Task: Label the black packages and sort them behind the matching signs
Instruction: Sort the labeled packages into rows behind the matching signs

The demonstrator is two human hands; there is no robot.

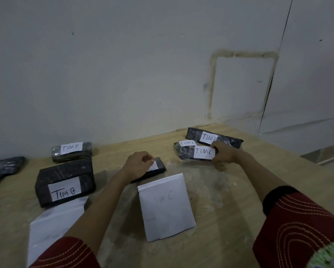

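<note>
Most packages [65, 182] are labelled. Behind the TIM C sign [166, 207] a label [155, 166] is pinched on a small package [161, 165] by the left hand [139, 165]. Farther back to the right, a C package [198, 153] is gripped by the right hand [227, 153], beside a B package [208, 137] that seems misplaced.

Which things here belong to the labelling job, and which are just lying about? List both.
Job: left hand pinching label on small package; right hand gripping TIM C package; TIM C sign; second sign; TIM B packages; far-left packages.

Not the job: table, wall, only the setting.
</note>
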